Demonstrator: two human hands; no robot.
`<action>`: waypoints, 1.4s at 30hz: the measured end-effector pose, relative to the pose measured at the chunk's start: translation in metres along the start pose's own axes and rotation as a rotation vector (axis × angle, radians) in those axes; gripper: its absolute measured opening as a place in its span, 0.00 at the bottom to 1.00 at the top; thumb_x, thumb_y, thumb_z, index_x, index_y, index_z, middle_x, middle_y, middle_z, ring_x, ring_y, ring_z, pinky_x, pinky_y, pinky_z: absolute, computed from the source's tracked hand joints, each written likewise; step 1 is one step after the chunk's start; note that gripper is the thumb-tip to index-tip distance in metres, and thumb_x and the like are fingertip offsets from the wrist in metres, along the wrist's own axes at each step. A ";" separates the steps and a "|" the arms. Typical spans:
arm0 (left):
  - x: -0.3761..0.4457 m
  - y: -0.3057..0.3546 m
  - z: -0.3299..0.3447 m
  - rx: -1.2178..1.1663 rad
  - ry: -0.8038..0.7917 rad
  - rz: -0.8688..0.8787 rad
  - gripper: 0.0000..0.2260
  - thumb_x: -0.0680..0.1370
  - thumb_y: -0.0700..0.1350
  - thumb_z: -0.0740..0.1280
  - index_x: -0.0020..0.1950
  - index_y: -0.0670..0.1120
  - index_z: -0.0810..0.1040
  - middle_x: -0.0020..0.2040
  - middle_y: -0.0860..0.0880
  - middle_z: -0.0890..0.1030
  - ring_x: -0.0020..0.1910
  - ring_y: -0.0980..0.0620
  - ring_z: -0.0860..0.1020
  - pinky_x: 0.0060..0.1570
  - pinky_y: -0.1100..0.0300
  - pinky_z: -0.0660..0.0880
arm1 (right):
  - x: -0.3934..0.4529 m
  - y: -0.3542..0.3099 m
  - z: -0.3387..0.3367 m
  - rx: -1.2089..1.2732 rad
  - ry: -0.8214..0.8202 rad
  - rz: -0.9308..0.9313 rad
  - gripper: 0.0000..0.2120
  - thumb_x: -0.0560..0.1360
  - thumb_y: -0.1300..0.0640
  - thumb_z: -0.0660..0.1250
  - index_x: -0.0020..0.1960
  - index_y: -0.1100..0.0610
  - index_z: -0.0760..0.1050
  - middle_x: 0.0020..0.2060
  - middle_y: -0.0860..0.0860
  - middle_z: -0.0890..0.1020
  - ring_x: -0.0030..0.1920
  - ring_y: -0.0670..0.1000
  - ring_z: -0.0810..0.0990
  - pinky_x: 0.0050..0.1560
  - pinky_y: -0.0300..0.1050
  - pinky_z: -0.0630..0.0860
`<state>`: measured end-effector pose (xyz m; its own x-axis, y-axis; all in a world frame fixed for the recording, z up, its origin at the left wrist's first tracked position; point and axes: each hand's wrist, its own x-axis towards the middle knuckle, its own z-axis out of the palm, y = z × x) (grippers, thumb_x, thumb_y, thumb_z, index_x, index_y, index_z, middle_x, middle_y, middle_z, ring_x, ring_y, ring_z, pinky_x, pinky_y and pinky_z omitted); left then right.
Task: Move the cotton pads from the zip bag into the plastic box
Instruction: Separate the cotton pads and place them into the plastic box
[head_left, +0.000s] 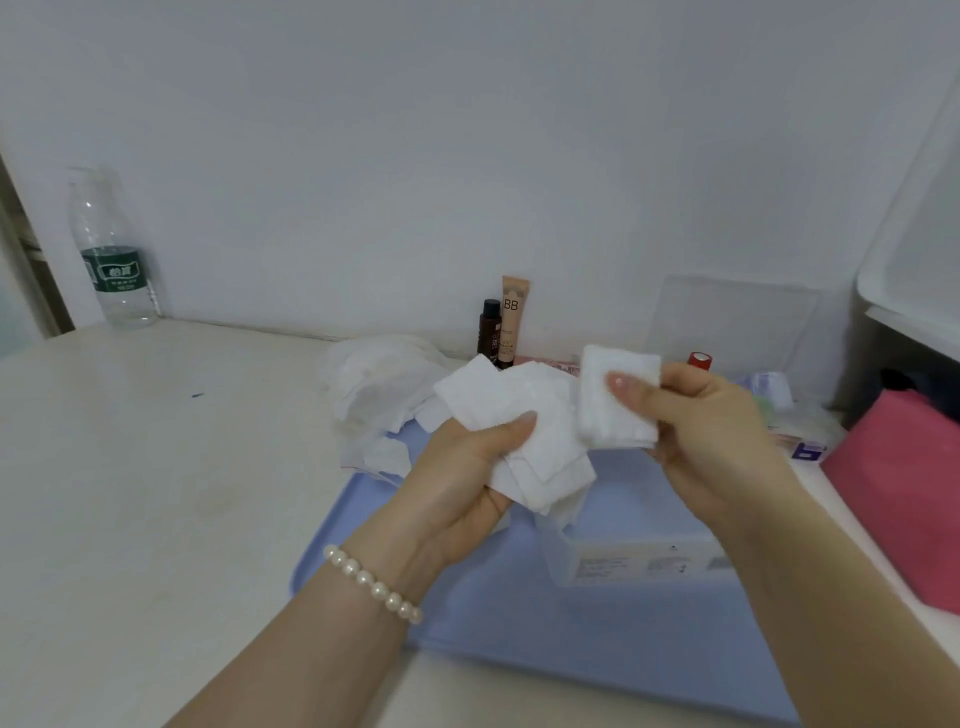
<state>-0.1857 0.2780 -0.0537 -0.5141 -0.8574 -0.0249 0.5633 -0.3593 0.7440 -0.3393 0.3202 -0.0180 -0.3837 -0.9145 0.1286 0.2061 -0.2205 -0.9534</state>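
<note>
You're midway, by my reading: a loose fan of cotton pads (524, 441) sits gripped in your left hand (462, 483), their long sides slanting up toward the tabletop's far edge, while your right hand (711, 431) pinches a small upright stack (615, 397). More pads remain in the zip bag (379, 395) on the tray's (519, 613) far left corner. The plastic box (639, 551) lies below your hands on the tray; I can't tell what it holds.

Water bottle (113, 254), BB tube (514, 317), blue tray (498, 613)
</note>
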 end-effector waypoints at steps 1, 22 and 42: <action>0.000 0.001 0.000 -0.003 -0.012 -0.020 0.12 0.76 0.31 0.61 0.57 0.38 0.77 0.52 0.42 0.83 0.48 0.48 0.82 0.51 0.53 0.78 | 0.002 -0.004 -0.005 0.086 0.011 0.034 0.14 0.60 0.60 0.70 0.45 0.60 0.79 0.39 0.51 0.85 0.39 0.48 0.84 0.35 0.38 0.79; 0.004 0.001 -0.011 -0.037 -0.310 -0.194 0.28 0.66 0.29 0.57 0.67 0.38 0.69 0.64 0.37 0.75 0.63 0.39 0.74 0.59 0.44 0.72 | -0.008 0.010 0.009 -0.330 -0.137 -0.030 0.07 0.65 0.66 0.74 0.42 0.59 0.82 0.37 0.50 0.85 0.37 0.46 0.83 0.39 0.38 0.81; 0.002 0.008 -0.012 -0.171 -0.262 -0.086 0.24 0.66 0.34 0.60 0.62 0.34 0.72 0.61 0.35 0.76 0.59 0.40 0.77 0.60 0.48 0.73 | -0.010 0.027 0.013 -0.784 -0.113 -0.692 0.19 0.61 0.51 0.74 0.51 0.50 0.77 0.40 0.43 0.74 0.42 0.35 0.71 0.43 0.23 0.65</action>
<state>-0.1743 0.2689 -0.0555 -0.7008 -0.7053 0.1068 0.5998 -0.5016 0.6235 -0.3179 0.3188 -0.0410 -0.1010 -0.7078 0.6991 -0.6816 -0.4627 -0.5669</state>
